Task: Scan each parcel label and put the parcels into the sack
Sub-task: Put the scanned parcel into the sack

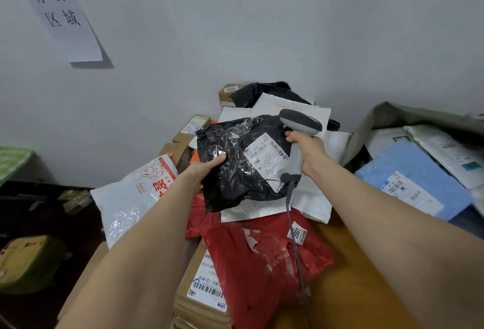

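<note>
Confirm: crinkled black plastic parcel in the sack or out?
Out. Left hand grips the black parcel above the pile, label up; right hand holds the grey handheld scanner. The grey-green sack lies apart, right.

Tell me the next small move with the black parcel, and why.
Probably aim the scanner down at the label and trigger it. The left hand holds the black parcel label-up, the right hand grips the scanner just beside that label, and the parcel is not yet in the sack at right.
</note>
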A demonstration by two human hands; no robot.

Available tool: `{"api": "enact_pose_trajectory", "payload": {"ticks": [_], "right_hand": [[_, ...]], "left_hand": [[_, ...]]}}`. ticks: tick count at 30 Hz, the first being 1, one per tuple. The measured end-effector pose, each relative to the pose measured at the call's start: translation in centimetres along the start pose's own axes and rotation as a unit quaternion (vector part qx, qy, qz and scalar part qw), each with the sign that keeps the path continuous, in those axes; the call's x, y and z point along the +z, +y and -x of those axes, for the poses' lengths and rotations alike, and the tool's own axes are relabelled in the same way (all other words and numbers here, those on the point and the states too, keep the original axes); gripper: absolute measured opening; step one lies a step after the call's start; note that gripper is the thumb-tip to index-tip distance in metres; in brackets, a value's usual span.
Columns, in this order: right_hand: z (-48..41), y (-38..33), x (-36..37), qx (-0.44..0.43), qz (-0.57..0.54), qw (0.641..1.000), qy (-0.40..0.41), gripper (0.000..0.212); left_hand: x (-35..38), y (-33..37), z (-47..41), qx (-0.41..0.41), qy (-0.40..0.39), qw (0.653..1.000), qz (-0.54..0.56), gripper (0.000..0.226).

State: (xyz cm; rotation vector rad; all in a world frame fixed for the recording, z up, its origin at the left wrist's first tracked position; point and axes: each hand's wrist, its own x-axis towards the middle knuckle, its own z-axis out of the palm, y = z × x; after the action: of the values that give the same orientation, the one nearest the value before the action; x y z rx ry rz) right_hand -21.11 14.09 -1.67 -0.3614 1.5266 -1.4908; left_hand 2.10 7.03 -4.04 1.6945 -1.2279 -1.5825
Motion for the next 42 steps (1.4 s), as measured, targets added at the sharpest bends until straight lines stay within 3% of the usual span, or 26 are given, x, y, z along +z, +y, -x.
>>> {"api": "enact_pose_trajectory", "payload": {"ticks": [5, 10, 21, 42], "right_hand": [[-0.2, 0.3, -0.2, -0.024, 0.100, 0.994, 0.032, 0.025], [0.9, 0.6, 0.0, -0.017, 0.128, 0.989, -0.065, 0.003], [3.0, 1.0, 0.7, -0.038, 0.270, 0.951, -0.147, 0.006], [4.7, -0.1, 1.0, -0.052, 0.335, 0.926, -0.166, 0.004]], "left_hand": [[-0.2, 1.1, 0.0, 0.029, 0.091, 0.995, 0.042, 0.047], [-0.2, 1.3, -0.3, 0.057, 0.150, 0.987, 0.002, 0.044], [-0.9, 0.9, -0.6, 0.039, 0.195, 0.978, -0.071, 0.041], [-1.3, 0.6, -0.7, 0.055, 0.227, 0.968, -0.092, 0.038]]}}
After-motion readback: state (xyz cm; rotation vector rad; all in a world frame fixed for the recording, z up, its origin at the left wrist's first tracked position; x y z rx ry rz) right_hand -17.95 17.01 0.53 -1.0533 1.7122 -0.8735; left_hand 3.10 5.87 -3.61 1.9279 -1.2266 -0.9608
